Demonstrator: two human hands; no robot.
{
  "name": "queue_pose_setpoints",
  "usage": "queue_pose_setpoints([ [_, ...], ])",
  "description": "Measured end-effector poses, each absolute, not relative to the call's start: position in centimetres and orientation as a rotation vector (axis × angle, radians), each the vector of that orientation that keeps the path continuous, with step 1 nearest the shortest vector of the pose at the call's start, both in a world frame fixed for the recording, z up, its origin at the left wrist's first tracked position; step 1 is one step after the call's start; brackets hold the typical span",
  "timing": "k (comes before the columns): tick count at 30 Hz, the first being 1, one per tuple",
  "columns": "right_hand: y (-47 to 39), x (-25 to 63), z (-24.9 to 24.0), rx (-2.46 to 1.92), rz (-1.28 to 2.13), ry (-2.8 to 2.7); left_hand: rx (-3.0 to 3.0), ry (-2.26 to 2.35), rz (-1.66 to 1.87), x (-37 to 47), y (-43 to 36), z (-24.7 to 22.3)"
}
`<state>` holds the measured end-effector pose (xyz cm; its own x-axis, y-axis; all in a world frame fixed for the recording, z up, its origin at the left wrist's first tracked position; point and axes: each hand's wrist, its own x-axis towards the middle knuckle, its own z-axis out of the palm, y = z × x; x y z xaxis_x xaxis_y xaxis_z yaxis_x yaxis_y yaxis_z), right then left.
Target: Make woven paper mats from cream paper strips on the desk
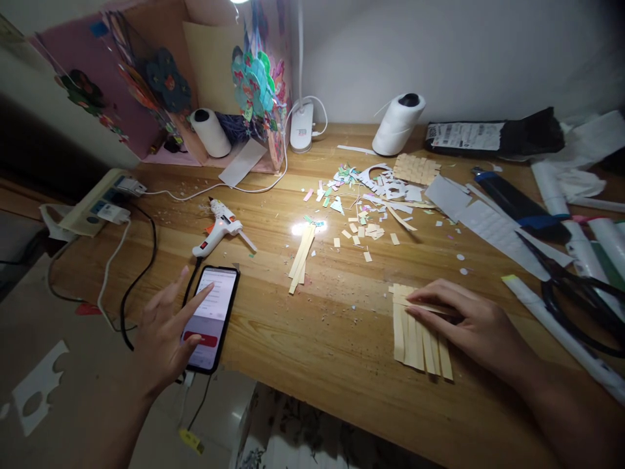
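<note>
My left hand is over a smartphone at the table's left front edge. Its fingers are spread, with the index finger and thumb over the lit screen. On the right, my right hand pinches a pale yellow paper strip between thumb and fingers. That strip lies crosswise over a partly woven sheet of paper strips, whose long ends fan toward the front edge. Several loose paper strips lie in the middle of the table.
A glue gun lies left, near a power strip with cables. Paper scraps and a finished woven square are behind. Thread cones stand at the back. Black scissors and white rolls are at right.
</note>
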<state>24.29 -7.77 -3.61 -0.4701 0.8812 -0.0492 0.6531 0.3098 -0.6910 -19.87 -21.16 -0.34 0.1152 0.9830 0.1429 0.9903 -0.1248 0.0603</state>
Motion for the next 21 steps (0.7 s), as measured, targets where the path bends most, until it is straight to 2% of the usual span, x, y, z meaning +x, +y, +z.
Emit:
queue_pose_setpoints([
  [21,-7.89,24.23,-3.55,-1.392,0.945,-2.229,-2.319,-2.057,-0.262,-19.08,-22.04,-0.15],
])
